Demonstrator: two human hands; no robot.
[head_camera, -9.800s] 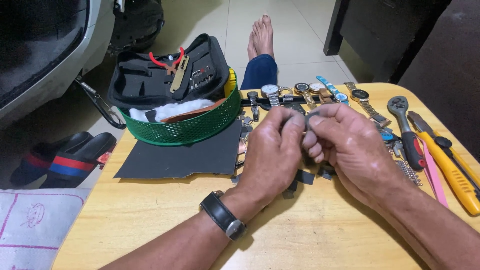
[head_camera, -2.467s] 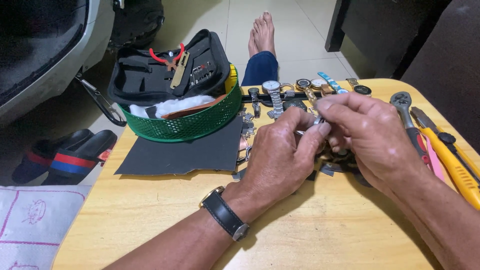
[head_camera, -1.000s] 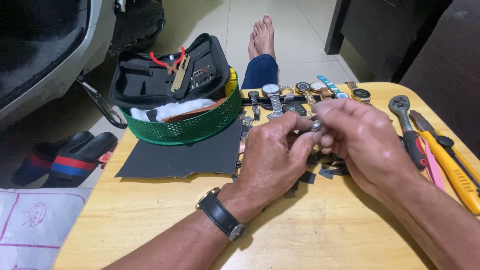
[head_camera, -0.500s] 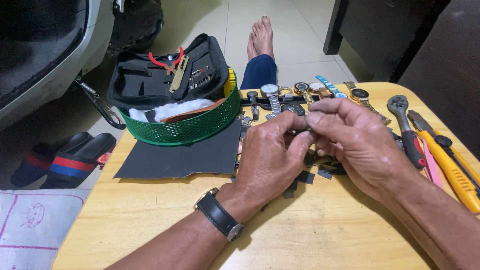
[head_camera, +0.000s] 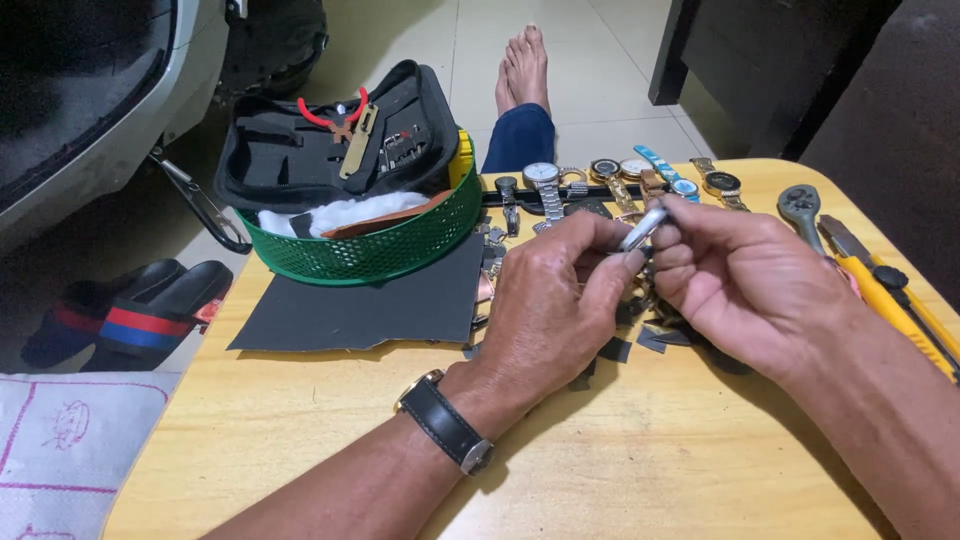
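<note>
Right of the green basket (head_camera: 390, 255), above the wooden table (head_camera: 620, 470), your hands meet around a small metal piece (head_camera: 641, 228). Your left hand (head_camera: 555, 300) and right hand (head_camera: 745, 275) both pinch it at their fingertips, held close together just over a scatter of dark band links (head_camera: 655, 335). Your left wrist wears a black-strapped watch (head_camera: 445, 425). Beyond your hands lies a row of watches (head_camera: 620, 180). A dark sheet (head_camera: 360, 310) lies under the basket's front edge. Far right of the basket rest a wrench (head_camera: 803, 205) and a yellow cutter (head_camera: 885, 300).
</note>
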